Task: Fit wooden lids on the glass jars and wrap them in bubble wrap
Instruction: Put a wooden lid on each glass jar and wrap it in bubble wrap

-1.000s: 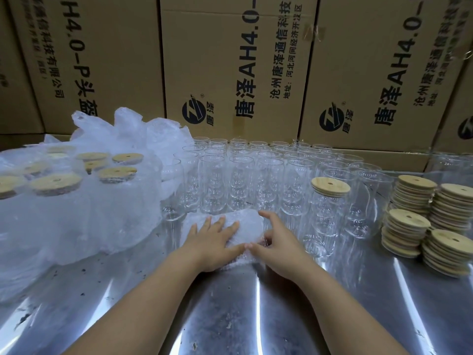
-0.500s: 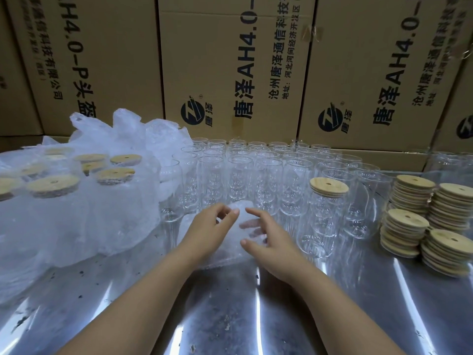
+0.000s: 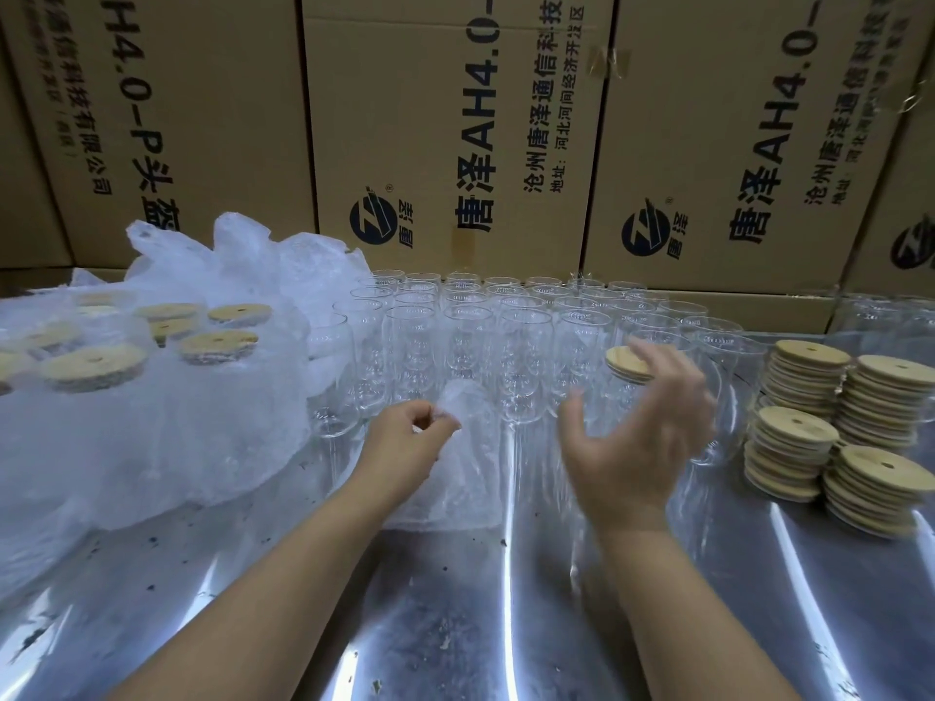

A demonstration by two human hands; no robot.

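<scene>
A sheet of bubble wrap point(image 3: 463, 468) lies on the steel table in front of several rows of empty glass jars point(image 3: 465, 341). My left hand point(image 3: 405, 442) pinches the sheet's far edge and lifts it. My right hand point(image 3: 637, 437) hovers open and blurred, fingers spread, just in front of a glass jar with a wooden lid point(image 3: 627, 364). It holds nothing. Several stacks of wooden lids point(image 3: 835, 422) stand at the right.
At the left sits a heap of wrapped, lidded jars point(image 3: 126, 397) under loose plastic. Cardboard boxes point(image 3: 455, 134) form a wall behind the jars. The steel table point(image 3: 455, 624) stretches towards me, with small bits of debris on it.
Both hands left the flat sheet. The left hand pinched its far edge and raised it. The right hand swung right, towards the lidded jar.
</scene>
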